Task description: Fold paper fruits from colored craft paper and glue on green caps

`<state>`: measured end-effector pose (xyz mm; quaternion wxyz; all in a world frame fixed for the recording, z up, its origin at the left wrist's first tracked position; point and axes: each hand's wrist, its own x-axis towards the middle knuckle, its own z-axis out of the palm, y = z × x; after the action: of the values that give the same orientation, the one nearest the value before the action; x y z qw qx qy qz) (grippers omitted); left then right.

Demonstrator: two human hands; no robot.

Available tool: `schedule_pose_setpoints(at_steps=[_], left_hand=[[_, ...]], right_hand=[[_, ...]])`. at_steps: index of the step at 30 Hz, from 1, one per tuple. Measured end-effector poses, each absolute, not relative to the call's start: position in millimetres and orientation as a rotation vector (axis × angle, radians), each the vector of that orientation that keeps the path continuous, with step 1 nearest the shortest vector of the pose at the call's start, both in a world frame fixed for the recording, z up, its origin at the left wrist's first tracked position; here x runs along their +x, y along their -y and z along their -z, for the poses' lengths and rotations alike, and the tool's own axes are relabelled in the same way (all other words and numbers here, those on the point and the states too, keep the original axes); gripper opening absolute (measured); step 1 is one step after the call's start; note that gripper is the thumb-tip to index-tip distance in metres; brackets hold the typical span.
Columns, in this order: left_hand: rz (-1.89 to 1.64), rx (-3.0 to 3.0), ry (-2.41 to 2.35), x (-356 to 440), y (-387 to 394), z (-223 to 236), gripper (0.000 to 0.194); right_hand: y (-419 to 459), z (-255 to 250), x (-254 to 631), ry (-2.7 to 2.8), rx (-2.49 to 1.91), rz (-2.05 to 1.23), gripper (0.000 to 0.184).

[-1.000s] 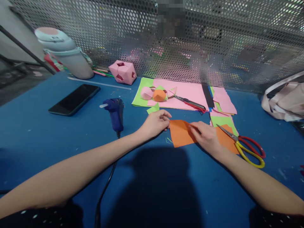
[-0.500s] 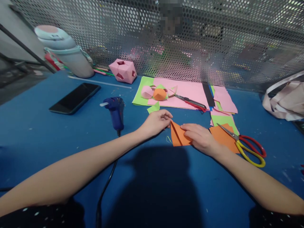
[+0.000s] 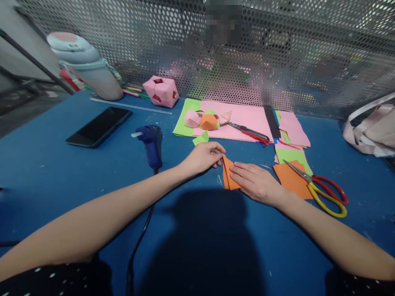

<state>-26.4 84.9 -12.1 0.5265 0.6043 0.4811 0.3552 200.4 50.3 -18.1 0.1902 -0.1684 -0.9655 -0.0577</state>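
Note:
A small folded orange paper [image 3: 228,174] lies on the blue table [image 3: 61,176] between my two hands. My left hand [image 3: 202,158] pinches its upper left corner with curled fingers. My right hand [image 3: 256,183] lies flat on the folded paper, fingers stretched out and pressing it down, and hides its right part.
A blue glue gun [image 3: 150,142] with its cord lies left of my hands, a black phone [image 3: 98,126] further left. Pink and green sheets [image 3: 243,119], paper shapes [image 3: 207,121], a red-handled knife [image 3: 251,134] sit behind. Scissors [image 3: 321,188] rest on orange paper [image 3: 291,179] at right. A mesh wall [image 3: 277,53] stands at the back.
My right hand has folded the orange sheet leftwards, from a flat square to a narrow folded shape, and now presses it flat. My left hand has kept hold of the corner.

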Motion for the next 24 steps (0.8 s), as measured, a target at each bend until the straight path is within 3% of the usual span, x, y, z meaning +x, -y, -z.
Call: schedule_pose_setpoints(at_steps=[12, 24], left_hand=[[-0.895, 1.459, -1.176, -23.5, -84.2, 11.4, 0.011], [-0.863, 2.133, -1.355, -19.8, -81.0, 4.2, 0.016]], right_hand=[[-47.3, 16.3, 196.3, 2.722, -0.584, 0.154, 0.032], [-42.2, 14.1, 191.6, 2.679, -0.583, 0.175, 0.018]])
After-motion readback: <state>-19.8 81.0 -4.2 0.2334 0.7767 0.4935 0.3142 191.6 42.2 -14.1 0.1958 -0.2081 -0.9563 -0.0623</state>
